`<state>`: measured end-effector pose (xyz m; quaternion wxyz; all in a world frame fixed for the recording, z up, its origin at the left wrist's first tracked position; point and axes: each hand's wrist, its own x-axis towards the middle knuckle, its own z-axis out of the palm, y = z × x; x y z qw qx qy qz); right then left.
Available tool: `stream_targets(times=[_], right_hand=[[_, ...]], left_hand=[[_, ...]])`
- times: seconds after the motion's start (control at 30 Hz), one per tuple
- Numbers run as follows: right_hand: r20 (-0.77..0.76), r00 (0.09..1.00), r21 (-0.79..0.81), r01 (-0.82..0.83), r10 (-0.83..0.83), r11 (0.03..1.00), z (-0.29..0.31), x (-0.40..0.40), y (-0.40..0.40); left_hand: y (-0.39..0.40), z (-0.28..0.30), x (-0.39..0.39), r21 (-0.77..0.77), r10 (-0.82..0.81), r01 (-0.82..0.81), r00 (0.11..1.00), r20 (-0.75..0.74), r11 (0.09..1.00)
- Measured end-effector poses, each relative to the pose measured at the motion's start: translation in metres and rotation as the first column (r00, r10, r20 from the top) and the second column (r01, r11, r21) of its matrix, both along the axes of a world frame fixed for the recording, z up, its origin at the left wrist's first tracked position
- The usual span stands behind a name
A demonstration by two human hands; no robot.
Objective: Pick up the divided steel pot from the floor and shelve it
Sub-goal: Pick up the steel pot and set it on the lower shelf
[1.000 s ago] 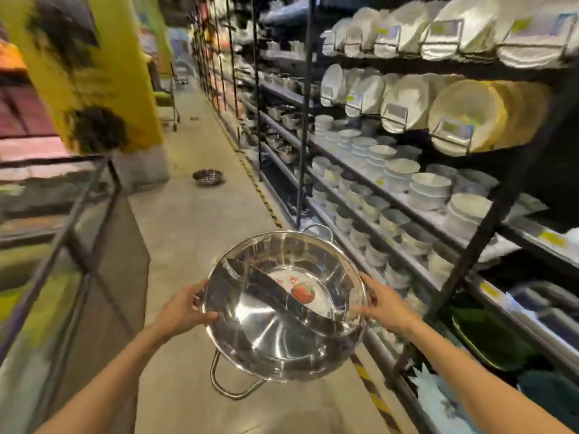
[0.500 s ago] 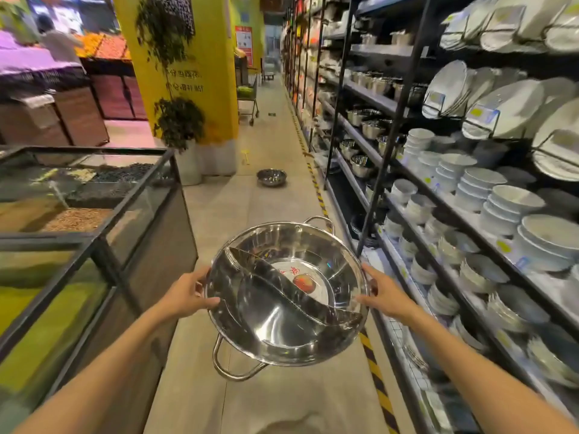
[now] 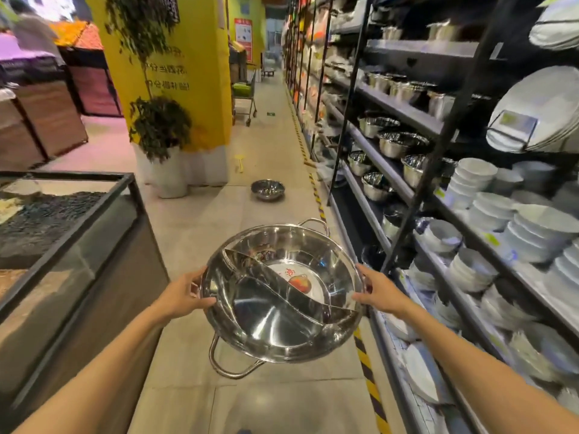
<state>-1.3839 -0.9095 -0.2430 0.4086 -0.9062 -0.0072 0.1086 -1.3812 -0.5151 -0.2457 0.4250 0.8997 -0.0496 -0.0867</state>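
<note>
I hold the divided steel pot (image 3: 269,321) in the air above the aisle floor, a little below chest height. It is shiny, round, with an S-shaped divider, a label with a red picture inside, and a loop handle at its near and far side. My left hand (image 3: 183,296) grips its left rim and my right hand (image 3: 376,291) grips its right rim. The dark metal shelf rack (image 3: 404,195) runs along my right, with steel bowls (image 3: 401,144) on its middle levels further ahead.
A steel bowl (image 3: 268,189) sits on the floor ahead. Stacks of white bowls (image 3: 488,211) and plates fill the near shelves. A glass-topped bin (image 3: 72,233) stands at my left, a yellow pillar (image 3: 194,73) with a potted plant beyond it, a shopping cart (image 3: 246,98) farther down.
My view has swung left and along the aisle, away from the plate shelves. The pot stays in both hands, level with the same grip.
</note>
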Motion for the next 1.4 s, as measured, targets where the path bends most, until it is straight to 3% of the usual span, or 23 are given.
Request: stream_targets(times=[0.2, 0.47, 0.67, 1.0, 1.2, 1.4], right_hand=[[-0.026, 0.996, -0.042, 0.085, -0.086, 0.996, 0.012, 0.156, -0.008], [-0.025, 0.987, 0.044, 0.161, -0.16, 0.986, 0.001, 0.345, -0.033], [-0.047, 0.982, 0.04, 0.183, -0.181, 0.982, -0.042, 0.521, -0.076], [-0.067, 0.949, 0.109, 0.313, -0.307, 0.943, -0.044, 0.758, -0.151], [-0.124, 0.878, 0.175, 0.477, -0.461, 0.861, -0.093, 0.845, -0.188], [-0.182, 0.673, 0.222, 0.739, -0.717, 0.636, -0.14, 0.91, -0.197]], left_hand=[[-0.009, 0.017, 0.183, 0.033, -0.072, 0.072, 0.997, 0.005, 0.997], [-0.037, 0.027, 0.408, 0.041, -0.166, 0.166, 0.986, 0.005, 0.985], [-0.084, 0.005, 0.588, 0.058, -0.191, 0.19, 0.982, 0.006, 0.98], [-0.177, 0.012, 0.861, 0.13, -0.3, 0.302, 0.953, -0.038, 0.944], [-0.235, -0.032, 1.028, 0.151, -0.45, 0.458, 0.889, -0.086, 0.876], [-0.323, -0.086, 1.198, 0.161, -0.685, 0.703, 0.711, -0.157, 0.693]])
